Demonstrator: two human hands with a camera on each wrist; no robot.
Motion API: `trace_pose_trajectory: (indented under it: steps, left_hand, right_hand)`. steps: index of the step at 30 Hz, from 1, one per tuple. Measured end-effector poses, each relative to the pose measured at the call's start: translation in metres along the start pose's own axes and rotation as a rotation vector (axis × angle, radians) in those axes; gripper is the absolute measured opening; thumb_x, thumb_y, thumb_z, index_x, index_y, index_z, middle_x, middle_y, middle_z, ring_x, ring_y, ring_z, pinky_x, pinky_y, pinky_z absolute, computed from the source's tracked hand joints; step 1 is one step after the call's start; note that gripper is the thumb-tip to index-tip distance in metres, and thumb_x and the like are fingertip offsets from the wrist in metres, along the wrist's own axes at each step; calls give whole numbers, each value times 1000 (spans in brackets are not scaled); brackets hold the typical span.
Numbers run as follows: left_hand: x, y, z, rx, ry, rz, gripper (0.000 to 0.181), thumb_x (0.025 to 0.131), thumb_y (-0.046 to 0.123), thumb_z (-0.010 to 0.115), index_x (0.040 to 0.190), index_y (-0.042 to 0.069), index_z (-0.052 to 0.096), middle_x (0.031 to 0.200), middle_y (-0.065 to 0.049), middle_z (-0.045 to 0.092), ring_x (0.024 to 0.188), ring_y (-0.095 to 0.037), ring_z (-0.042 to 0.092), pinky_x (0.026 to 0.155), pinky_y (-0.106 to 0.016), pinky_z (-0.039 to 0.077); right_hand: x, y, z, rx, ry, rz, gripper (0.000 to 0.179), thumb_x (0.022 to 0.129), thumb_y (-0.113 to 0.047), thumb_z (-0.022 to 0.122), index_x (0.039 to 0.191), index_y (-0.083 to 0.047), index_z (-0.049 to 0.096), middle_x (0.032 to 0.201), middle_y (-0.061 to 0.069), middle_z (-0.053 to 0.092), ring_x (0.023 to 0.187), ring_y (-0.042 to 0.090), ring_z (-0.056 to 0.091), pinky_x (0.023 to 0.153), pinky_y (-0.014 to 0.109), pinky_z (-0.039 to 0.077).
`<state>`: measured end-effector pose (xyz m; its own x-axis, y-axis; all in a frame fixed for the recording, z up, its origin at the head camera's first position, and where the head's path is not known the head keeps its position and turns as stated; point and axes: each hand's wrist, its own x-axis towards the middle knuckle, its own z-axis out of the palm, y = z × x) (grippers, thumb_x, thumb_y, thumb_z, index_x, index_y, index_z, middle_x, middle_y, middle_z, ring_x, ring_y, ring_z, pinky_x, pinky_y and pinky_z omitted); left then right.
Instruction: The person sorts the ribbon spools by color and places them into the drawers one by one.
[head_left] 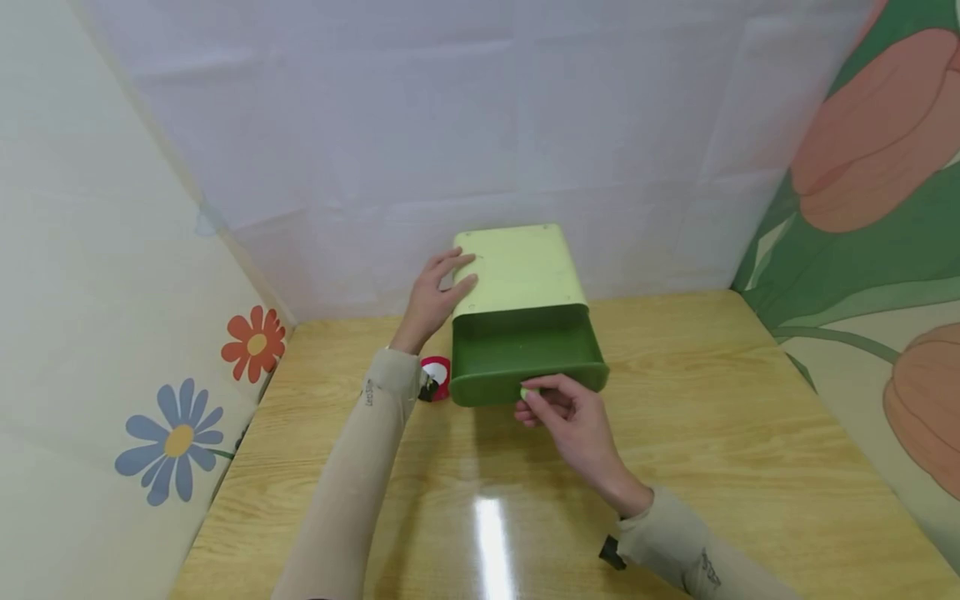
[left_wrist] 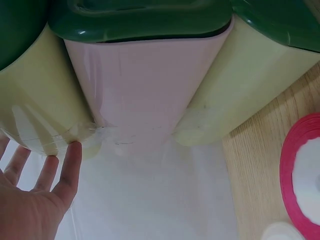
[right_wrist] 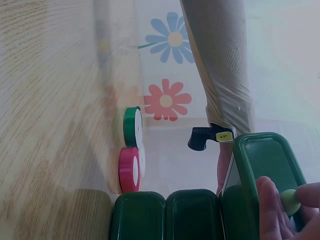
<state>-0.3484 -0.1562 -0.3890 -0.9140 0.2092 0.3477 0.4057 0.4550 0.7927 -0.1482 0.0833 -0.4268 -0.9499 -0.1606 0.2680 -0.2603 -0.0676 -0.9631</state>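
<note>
A small drawer cabinet [head_left: 517, 267] with a pale yellow-green top stands against the back wall. Its dark green top drawer [head_left: 487, 389] is pulled partly out, and the visible inside holds nothing. My right hand [head_left: 576, 425] pinches the light green round knob [right_wrist: 290, 202] on the drawer front between thumb and fingers. At the cabinet's upper left edge, my left hand [head_left: 433, 297] rests with fingers spread against the casing. The left wrist view shows those fingertips touching the yellow-green unit, beside a pink unit [left_wrist: 145, 85] and another yellow-green unit [left_wrist: 250, 85] in the stack.
A red ribbon spool [right_wrist: 129, 170] and a green ribbon spool [right_wrist: 132, 127] stand left of the cabinet on the wooden table [head_left: 675, 400]. White cloth [head_left: 420, 125] hangs behind. Flower-printed sheets close in both sides. A black device [right_wrist: 200, 137] sits on my left wrist.
</note>
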Motion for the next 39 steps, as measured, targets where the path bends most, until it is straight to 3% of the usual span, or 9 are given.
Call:
trace_pose_trajectory:
  steps: [14,19,24,28,31,35,39]
  left_hand:
    - [-1,5,3,-24,-27,-3,52,103,47,61,150,24,56,166,3,35,153,-25,33,117,-49,47]
    - [-6,-5,-1,-52,-38,13,52,108,44,52,157,28,45,168,3,33,153,-25,33,122,-55,37]
    - [-23,-25,-14,-63,-39,-12,54,111,39,47,163,30,34,168,3,33,152,-29,35,123,-63,30]
    - [-42,-48,-24,16,-79,-44,60,110,41,50,164,25,31,168,-2,33,152,-32,35,122,-61,35]
    - [-60,-64,-29,127,-155,-94,69,106,47,56,165,25,28,169,-4,31,153,-34,33,121,-60,37]
    - [-82,-82,-31,270,-273,-168,83,98,50,69,165,25,28,169,-8,31,155,-37,29,124,-63,30]
    - [-94,-95,-27,410,-364,-136,93,89,48,81,163,18,34,164,-13,40,151,-41,34,123,-64,31]
  right_hand:
    - [-4,-2,-3,-3,4,-3,21,100,-5,66,119,4,67,100,27,74,86,20,77,79,37,66]
    - [-6,-2,-4,0,4,0,21,100,-5,66,119,5,67,101,30,73,85,20,77,79,37,66]
    - [-7,-3,-5,4,5,11,21,100,-5,66,119,5,67,102,31,73,86,20,77,80,37,66]
    - [-8,-5,-5,5,8,15,21,100,-5,66,119,5,67,102,30,73,86,21,77,80,37,66]
    - [-8,-5,-5,10,9,15,21,100,-4,66,118,6,67,102,32,72,86,23,77,80,38,66]
    - [-8,-5,-5,13,9,16,21,100,-4,66,118,6,67,103,32,72,87,31,76,80,39,66]
    - [-8,-4,-5,3,11,19,21,100,-5,66,118,5,67,102,30,73,88,36,76,79,40,66]
